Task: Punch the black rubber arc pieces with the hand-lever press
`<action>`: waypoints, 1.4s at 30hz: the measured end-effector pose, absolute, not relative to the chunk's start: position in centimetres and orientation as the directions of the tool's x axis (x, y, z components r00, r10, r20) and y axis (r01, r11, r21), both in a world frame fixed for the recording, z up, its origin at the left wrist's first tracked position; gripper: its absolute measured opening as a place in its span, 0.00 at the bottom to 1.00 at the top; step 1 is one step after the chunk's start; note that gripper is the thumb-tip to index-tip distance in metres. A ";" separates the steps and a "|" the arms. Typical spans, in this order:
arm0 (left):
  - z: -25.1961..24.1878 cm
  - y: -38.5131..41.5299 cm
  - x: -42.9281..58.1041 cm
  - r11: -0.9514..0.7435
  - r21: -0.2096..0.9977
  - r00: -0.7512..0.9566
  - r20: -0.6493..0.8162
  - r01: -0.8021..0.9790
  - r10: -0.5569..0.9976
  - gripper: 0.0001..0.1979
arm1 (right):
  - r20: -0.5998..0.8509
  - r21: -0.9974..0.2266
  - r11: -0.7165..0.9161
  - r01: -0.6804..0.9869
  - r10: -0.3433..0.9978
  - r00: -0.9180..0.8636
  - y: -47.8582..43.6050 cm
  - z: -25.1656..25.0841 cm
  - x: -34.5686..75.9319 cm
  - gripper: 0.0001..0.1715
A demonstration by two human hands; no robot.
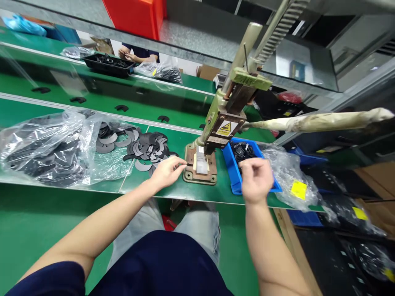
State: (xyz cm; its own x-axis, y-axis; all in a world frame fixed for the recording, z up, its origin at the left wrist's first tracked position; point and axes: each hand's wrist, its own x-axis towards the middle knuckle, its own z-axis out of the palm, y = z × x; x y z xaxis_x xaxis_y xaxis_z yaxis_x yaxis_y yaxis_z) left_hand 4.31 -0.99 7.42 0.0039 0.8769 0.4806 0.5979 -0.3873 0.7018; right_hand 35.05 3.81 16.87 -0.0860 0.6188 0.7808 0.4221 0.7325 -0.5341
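A hand press (224, 123) with a long lever stands on the green bench, a pale block (201, 163) on its base (200, 177). My left hand (168, 172) is at the left edge of the base, fingers pinched round a small dark piece. Over the near side of a blue bin (235, 181) hangs my right hand (256, 179), its fingers curled together; whatever they hold is too small and blurred to name. Small black parts (243, 150) lie in the bin. Flat dark curved pieces (151, 147) are heaped left of the press.
At the left lies a clear plastic bag (55, 152) of dark parts. Another bag (290, 176) is right of the bin. The press lever (314, 123) sticks out rightward. Behind, curved pieces sit spaced along a green belt (101, 92); another person's hands (129, 54) are beyond.
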 end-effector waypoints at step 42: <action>7.2 -3.6 -7.5 0.012 0.341 -0.115 0.284 0.940 0.952 0.14 | 0.934 -0.325 0.905 0.276 0.261 0.242 4.2 16.0 33.0 0.28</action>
State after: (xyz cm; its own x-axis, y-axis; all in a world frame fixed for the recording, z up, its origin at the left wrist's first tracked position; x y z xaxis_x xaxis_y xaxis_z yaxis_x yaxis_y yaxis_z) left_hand -7.49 -3.62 7.19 -0.1151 0.9518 0.2844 0.9401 0.0119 0.3406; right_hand 32.99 4.25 16.05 0.2424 0.2612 0.9344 0.2764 0.9046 -0.3246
